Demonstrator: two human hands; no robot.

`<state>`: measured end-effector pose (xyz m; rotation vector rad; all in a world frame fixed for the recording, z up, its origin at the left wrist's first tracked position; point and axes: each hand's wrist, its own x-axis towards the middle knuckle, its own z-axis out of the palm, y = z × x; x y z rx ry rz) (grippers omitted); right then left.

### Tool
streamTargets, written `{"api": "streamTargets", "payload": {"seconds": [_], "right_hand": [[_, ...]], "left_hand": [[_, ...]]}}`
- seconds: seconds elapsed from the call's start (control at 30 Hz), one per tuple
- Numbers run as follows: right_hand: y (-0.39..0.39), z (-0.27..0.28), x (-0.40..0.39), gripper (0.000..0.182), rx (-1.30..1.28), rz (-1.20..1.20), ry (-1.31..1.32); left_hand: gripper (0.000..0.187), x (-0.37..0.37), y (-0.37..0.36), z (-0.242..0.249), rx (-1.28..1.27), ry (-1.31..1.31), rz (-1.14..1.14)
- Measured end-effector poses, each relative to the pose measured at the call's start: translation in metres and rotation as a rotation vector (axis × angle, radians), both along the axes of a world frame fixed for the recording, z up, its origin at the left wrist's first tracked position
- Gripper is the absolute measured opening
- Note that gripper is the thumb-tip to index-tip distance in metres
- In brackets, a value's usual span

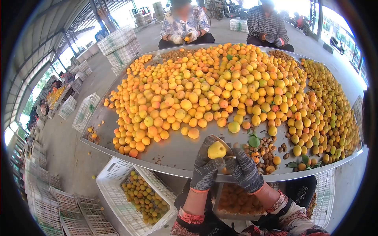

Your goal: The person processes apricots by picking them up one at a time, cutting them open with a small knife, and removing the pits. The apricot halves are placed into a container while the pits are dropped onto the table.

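Observation:
In a grey knit glove, my left hand (pixel 205 163) is closed around a yellow apricot (pixel 217 150), above the near edge of the metal table (pixel 177 157). My right hand (pixel 245 169), gloved alike, is closed beside the fruit on a small tool (pixel 227 152) whose form is partly hidden by the fingers. A large heap of orange and yellow apricots (pixel 189 96) covers much of the table. To the right of my hands lie brown pits and scraps (pixel 267 155) with a green leaf (pixel 254 140).
A white crate (pixel 108 177) with greenish fruit stands below the table's left front. Another crate (pixel 328 192) is under the right front. Two people (pixel 183 23) (pixel 267 25) sit across the table. Stacked crates (pixel 118 45) stand at the back left.

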<state>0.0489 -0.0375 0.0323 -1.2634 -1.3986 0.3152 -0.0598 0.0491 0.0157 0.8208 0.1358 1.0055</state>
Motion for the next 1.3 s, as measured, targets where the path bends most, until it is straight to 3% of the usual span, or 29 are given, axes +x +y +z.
{"api": "streamTargets", "payload": {"seconds": [0.27, 0.37, 0.57, 0.67, 0.87, 0.97, 1.1, 1.2, 1.27, 1.3], "right_hand": [[0.000, -0.003, 0.001, 0.041, 0.070, 0.011, -0.006], [-0.006, 0.000, 0.003, 0.041, -0.061, 0.004, 0.019], [-0.004, 0.009, -0.001, 0.039, -0.046, 0.009, -0.015], [-0.003, 0.016, -0.004, 0.041, -0.044, 0.009, -0.010], [-0.008, 0.017, -0.005, 0.050, -0.256, 0.029, -0.029], [-0.007, 0.016, -0.007, 0.052, -0.110, 0.025, -0.041], [-0.015, 0.022, 0.000, 0.052, -0.191, 0.049, -0.066], [-0.017, 0.047, 0.006, 0.045, -0.432, 0.129, -0.017], [-0.022, 0.048, 0.013, 0.040, -0.524, 0.270, 0.388], [-0.024, 0.043, 0.024, 0.040, -0.526, 0.270, 0.387]], "left_hand": [[0.057, 0.000, -0.001, 0.004, -0.001, 0.084, 0.002], [0.055, 0.000, 0.000, -0.001, -0.081, 0.006, 0.008], [0.054, 0.000, -0.003, 0.000, -0.083, -0.026, -0.057], [0.055, 0.000, -0.006, 0.007, -0.088, 0.104, 0.005], [0.053, -0.003, -0.006, -0.001, -0.065, 0.049, -0.055], [0.051, -0.004, -0.005, 0.000, 0.016, 0.115, -0.020], [0.048, -0.008, -0.007, 0.005, 0.083, 0.198, -0.020], [0.047, -0.013, -0.002, 0.010, 0.133, 0.289, -0.055], [0.046, -0.015, -0.003, 0.015, 0.167, 0.345, -0.086], [0.045, -0.015, -0.006, 0.020, 0.133, 0.357, -0.120]]}}
